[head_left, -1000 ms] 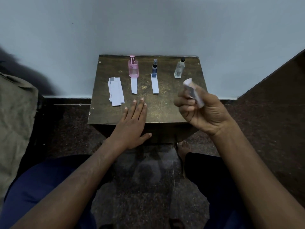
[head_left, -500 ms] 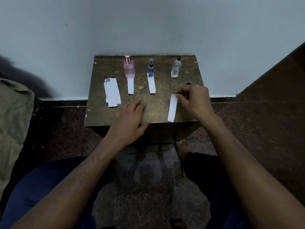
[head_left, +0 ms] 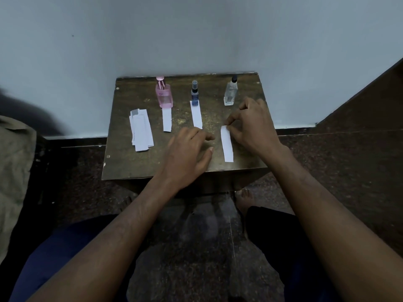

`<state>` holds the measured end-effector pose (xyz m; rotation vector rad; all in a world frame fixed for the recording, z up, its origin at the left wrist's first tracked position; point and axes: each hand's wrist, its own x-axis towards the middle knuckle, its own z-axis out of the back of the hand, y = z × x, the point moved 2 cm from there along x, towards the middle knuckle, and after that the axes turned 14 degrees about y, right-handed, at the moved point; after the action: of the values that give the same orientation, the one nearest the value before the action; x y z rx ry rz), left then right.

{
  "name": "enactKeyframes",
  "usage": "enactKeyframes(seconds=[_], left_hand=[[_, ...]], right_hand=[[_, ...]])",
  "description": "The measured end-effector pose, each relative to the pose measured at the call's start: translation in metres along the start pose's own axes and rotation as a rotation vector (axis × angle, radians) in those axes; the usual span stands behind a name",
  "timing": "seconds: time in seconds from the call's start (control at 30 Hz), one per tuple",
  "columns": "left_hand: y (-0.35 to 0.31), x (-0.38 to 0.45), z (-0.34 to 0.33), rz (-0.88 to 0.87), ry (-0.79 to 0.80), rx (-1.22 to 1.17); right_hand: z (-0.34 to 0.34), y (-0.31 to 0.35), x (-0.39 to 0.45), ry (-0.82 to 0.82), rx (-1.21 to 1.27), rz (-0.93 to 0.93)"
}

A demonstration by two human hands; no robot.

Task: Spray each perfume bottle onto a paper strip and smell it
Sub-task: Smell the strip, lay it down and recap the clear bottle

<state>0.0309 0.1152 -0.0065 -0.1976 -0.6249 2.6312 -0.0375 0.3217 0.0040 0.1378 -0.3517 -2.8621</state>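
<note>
Three glass bottles stand along the worn wooden counter (head_left: pixel 135 168) (pink (head_left: pixel 164 95), blue (head_left: pixel 195 94), clear (head_left: pixel 230 93)). The right hand (head_left: pixel 254 125) pinches a flat white paper strip (head_left: pixel 226 146); the left hand (head_left: pixel 188 155) rests relaxed beside it.

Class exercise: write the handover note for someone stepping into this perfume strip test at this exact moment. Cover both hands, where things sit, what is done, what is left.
Right hand: pinches the far end of the third strip, which lies flat, short of the clear bottle.
Left hand: rests open on the table, holding nothing.
Pink bottle and blue bottle each have a strip at their base.
Spare strips lie stacked at left.
Left: slide the third strip up to the clear bottle. Whether any spraying or smelling remains cannot be told.
</note>
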Motion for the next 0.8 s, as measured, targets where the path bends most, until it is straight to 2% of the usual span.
enactKeyframes(seconds=[0.13, 0.3, 0.47, 0.57, 0.8], left_hand=[[0.0, 0.02, -0.002, 0.002, -0.024, -0.002], [0.005, 0.039, -0.006, 0.015, -0.152, -0.158], [0.001, 0.067, -0.006, 0.017, -0.229, -0.275], [-0.004, 0.086, -0.011, 0.021, -0.223, -0.335], [-0.014, 0.118, -0.015, 0.053, -0.267, -0.393]], right_hand=[[0.0, -0.007, 0.007, 0.002, 0.004, 0.048], [0.018, -0.031, 0.0, -0.156, 0.27, -0.029], [0.015, -0.053, -0.002, 0.086, 0.371, -0.147], [0.007, -0.053, 0.002, 0.112, 0.333, -0.142], [0.015, -0.055, 0.011, -0.064, 0.608, -0.132]])
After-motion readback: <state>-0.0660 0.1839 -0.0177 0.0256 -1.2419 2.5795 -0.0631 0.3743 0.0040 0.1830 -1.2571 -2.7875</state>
